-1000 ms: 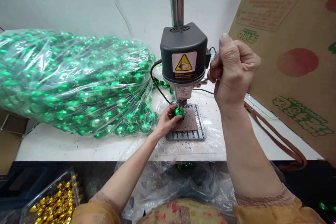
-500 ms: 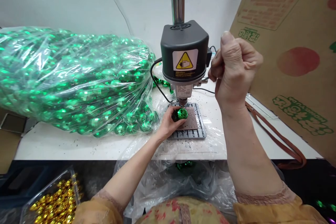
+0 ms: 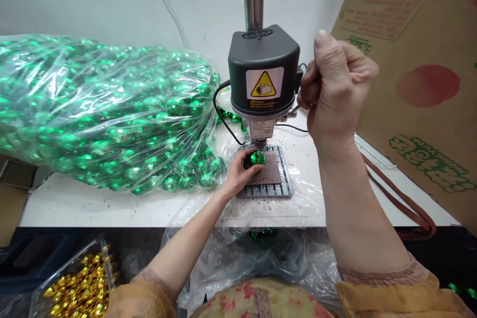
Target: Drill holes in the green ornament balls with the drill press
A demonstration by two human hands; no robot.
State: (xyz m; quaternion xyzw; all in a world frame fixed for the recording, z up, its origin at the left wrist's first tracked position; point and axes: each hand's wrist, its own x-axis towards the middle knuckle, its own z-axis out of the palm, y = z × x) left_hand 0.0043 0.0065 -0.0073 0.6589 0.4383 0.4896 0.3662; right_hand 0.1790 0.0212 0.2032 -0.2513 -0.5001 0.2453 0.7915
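My left hand (image 3: 240,173) pinches a shiny green faceted ball (image 3: 258,158) between thumb and fingers, just below the chuck (image 3: 260,144) of a small black-topped drill press (image 3: 264,69). Beneath the ball lie a brown square board (image 3: 271,171) and the slotted metal base plate (image 3: 270,191), both sprinkled with dark chips. Closed in a fist, my right hand (image 3: 337,84) is at the press's right side, round its feed lever (image 3: 294,110); only the lever's inner end shows, the rest being hidden by my fingers.
A large clear bag of green balls (image 3: 112,119) fills the table's left side. At right stands a tall cardboard box (image 3: 417,74), with a brown strap (image 3: 400,191) beside it. Clear plastic sheeting (image 3: 208,253) hangs over the front edge. Lower left, a clear bin (image 3: 35,295) holds gold balls.
My right hand has risen slightly and shifted right with the lever. My left hand has drawn the green ball a little left and up from its earlier spot under the chuck.
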